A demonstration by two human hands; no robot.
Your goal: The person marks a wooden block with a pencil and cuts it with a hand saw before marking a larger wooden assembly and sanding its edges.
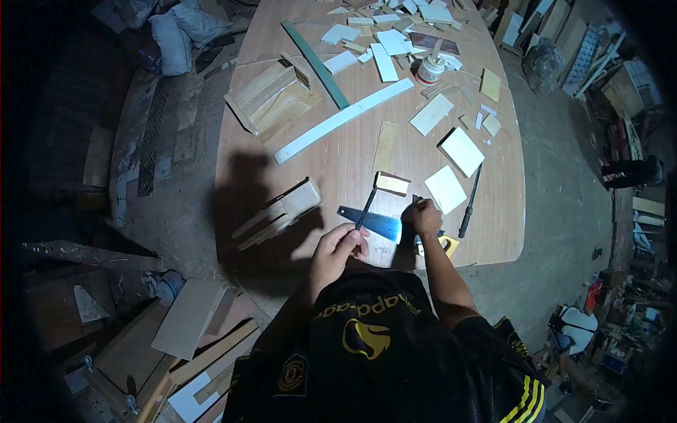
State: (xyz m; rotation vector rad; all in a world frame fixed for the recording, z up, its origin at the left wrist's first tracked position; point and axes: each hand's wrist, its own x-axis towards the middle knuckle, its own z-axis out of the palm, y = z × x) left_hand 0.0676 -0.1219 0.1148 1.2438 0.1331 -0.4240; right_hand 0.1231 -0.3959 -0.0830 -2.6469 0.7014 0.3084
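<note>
- Here, closest of all, is the person's black shirt (374, 352) with yellow marks on it.
- The left hand (337, 250) is curled around the low end of a thin dark stick (366, 209) — fingers tight on it. The stick leans up and away over the saw.
- The right hand (426, 217) is closed too, and it seems to pinch something small and thin at its fingertips. What that is, I cannot tell.
- The saw (371, 222) lies flat on the counter (352, 158) between the two hands. Its blue blade points left, and its yellow handle (446, 244) peeks out just under the right hand, near the counter's front edge.
- To the left of the saw sits a little wooden piece (282, 211) made of a block and some sticks.
- Just past the hands is a small pale block (392, 183), then two light square boards (446, 189) (462, 151) — and a long dark tool (470, 201) lies beside them on the right.
- Farther back, a long white strip (345, 118) lies slanted across the counter, with a green strip (316, 63) crossing above it.
- A stack of wooden boards (271, 99) sits on the left side.
- At the far end are lots of white and wooden scraps and a white jar (430, 69).
</note>
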